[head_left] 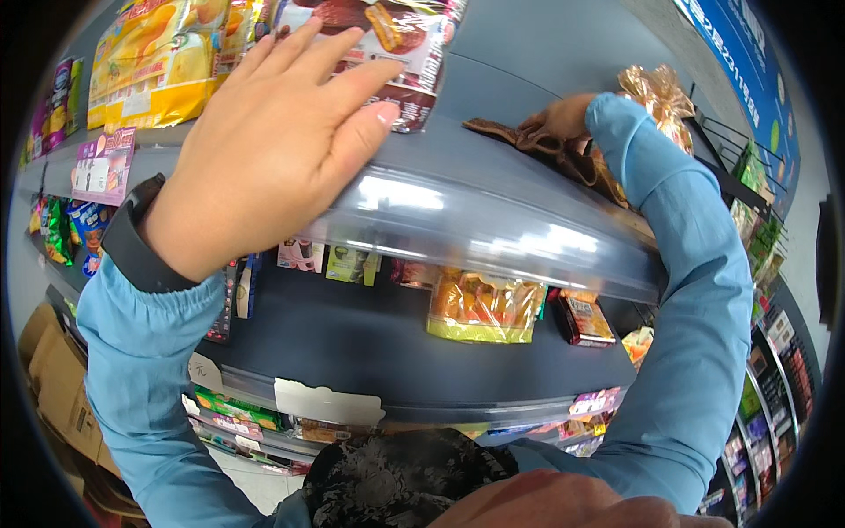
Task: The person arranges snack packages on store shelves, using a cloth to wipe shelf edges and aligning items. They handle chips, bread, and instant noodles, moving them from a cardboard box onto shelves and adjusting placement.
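My left hand [273, 132] is open, its fingers spread, and it lies against a maroon snack bag [418, 62] on the upper shelf. Beside that bag, to the left, stand yellow snack bags [158, 66]. Farther right, my right hand [561, 121] is closed on a brown cloth [572, 163], which is bunched under the fingers and rests on the grey shelf surface [493, 88]. My right sleeve hides part of the cloth. A clear plastic strip [466, 216] runs along the shelf's front edge below both hands.
On the shelf below are a clear bag of orange-coloured food [488, 304] and a dark red box [585, 319]. A gold-wrapped bundle [660, 97] stands beside my right arm, near a black wire rack [744, 158]. Cardboard boxes [66, 387] stand at lower left.
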{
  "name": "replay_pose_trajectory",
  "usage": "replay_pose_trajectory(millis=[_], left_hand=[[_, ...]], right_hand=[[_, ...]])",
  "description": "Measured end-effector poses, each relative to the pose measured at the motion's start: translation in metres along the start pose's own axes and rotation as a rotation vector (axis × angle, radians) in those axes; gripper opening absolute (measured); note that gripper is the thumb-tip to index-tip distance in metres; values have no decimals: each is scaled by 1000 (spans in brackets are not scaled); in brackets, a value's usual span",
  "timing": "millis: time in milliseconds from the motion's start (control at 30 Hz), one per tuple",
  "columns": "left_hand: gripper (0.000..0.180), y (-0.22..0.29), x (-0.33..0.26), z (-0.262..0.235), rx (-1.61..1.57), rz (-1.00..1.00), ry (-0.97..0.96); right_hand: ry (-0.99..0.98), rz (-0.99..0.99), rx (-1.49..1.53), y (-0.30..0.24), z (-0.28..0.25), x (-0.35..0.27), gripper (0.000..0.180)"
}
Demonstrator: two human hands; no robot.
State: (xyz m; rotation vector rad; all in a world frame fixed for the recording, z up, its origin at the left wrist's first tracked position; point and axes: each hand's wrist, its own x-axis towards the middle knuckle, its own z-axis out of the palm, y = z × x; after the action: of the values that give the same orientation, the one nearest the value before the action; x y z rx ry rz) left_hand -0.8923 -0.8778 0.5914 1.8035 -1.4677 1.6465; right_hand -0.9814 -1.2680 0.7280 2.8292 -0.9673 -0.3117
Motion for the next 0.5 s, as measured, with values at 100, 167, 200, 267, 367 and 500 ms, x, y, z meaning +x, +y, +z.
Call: replay_pose_trajectory(millis=[100,167,200,267,367,500], left_hand=[[42,5,1,0,-3,-15,-24],[42,5,0,-4,7,-23,-39],[42,5,0,-5,8,-25,-43],[42,5,0,-5,-19,-30,-50],[42,5,1,-5,-42,-23,-61],[44,1,1,-5,-37,-19,-87]], right_hand=[[208,-35,-127,-4,16,27,66],[300,-154,-60,-9,23,39,68],[346,-207,-26,-9,26,42,69],[355,-401,74,-10,29,40,63],[217,-503,201,-38,27,16,57],[64,-591,100,-58,12,-26,54]])
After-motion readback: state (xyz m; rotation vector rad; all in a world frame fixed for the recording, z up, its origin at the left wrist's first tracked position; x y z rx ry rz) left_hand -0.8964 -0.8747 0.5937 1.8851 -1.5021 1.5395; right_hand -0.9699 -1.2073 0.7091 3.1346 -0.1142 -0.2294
